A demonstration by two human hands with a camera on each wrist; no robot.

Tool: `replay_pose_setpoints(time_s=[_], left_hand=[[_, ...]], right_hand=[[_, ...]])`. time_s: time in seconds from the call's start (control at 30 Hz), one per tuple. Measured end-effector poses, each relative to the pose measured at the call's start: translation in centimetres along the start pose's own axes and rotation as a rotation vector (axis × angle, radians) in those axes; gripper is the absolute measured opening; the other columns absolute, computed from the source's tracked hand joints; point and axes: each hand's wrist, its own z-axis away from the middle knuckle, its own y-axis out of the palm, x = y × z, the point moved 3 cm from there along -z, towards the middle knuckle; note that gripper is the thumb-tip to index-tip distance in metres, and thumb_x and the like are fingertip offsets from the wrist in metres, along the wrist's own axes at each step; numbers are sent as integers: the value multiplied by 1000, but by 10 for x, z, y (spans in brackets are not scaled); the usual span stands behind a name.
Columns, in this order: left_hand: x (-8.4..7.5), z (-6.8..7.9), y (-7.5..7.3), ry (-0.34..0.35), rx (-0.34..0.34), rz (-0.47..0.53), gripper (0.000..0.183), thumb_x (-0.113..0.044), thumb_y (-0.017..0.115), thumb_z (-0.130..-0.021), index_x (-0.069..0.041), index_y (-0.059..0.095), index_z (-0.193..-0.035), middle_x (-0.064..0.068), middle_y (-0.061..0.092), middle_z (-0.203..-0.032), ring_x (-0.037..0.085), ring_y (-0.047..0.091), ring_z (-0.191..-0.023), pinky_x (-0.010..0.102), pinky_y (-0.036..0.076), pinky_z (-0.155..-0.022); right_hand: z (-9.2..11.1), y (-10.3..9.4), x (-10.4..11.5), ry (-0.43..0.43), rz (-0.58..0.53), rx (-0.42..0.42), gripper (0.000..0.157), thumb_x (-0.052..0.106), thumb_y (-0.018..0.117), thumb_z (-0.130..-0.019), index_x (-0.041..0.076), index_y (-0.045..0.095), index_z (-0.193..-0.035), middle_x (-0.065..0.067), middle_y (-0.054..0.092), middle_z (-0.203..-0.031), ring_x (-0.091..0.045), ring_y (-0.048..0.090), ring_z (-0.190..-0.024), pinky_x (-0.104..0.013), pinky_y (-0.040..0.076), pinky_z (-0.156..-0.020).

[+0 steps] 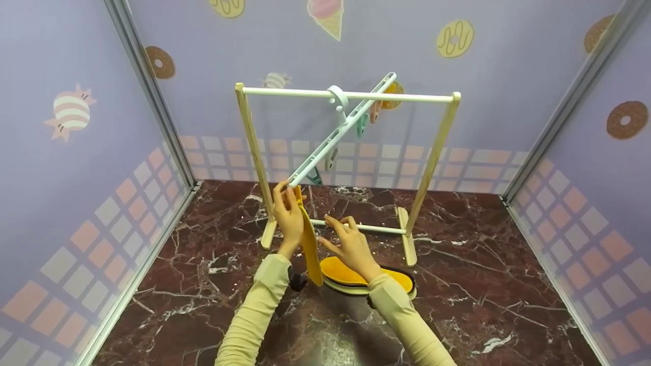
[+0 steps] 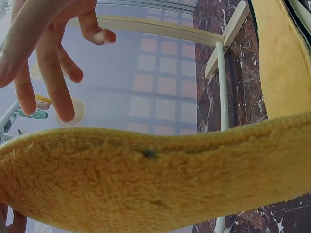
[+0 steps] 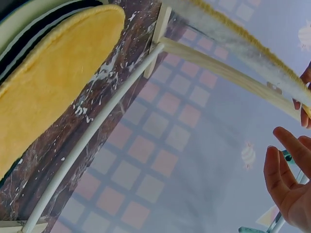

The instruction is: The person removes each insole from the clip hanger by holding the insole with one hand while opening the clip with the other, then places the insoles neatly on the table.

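My left hand is raised at the near end of the pale blue hanger, its thumb and fingers pinching a yellow clip. From that clip a yellow fuzzy insole hangs lengthwise; its pale underside faces the right wrist camera. My right hand hovers to the right of the hanging insole, fingers spread and holding nothing. Below it, a stack of insoles lies on the marbled surface, a yellow one on top over dark and pale layers. The right forearm partly hides this stack.
The hanger hooks over the white top bar of a wooden-legged rack and slants toward me. Several more clips, including a green one, hang along it. Patterned lilac walls enclose the marbled surface.
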Motion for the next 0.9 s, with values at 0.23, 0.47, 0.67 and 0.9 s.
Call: replay_pose_setpoints(time_s=[0.23,0.47,0.67,0.9], left_hand=[[-14,1,0,8,3,24,21,4,35,-92,10,44,-110,28,58,-85,10,59,-65,19,50,-58],[-17,3,2,-12,-7,17,23,1,35,-93,10,45,-111,30,61,-90,16,62,-67,22,52,-60],[-18,5,3,-35,-22,45,25,1,32,-94,10,44,-113,32,57,-94,23,61,-69,25,53,-62],[-3,7,5,-30,-13,93,26,0,28,-94,9,42,-115,31,53,-95,15,61,-68,24,52,-63]], right_hand=[[0,5,9,10,-4,31,52,44,52,-85,12,47,-126,1,68,-102,-12,51,-79,-27,46,-57],[-3,10,15,12,-7,44,51,42,51,-86,10,47,-126,-3,68,-100,-14,57,-84,-28,50,-61],[-6,13,20,16,12,32,41,34,55,-86,13,51,-122,-4,67,-94,-12,54,-79,-28,48,-57],[-8,13,22,26,25,3,30,25,60,-84,17,58,-112,1,67,-89,-11,51,-77,-27,47,-57]])
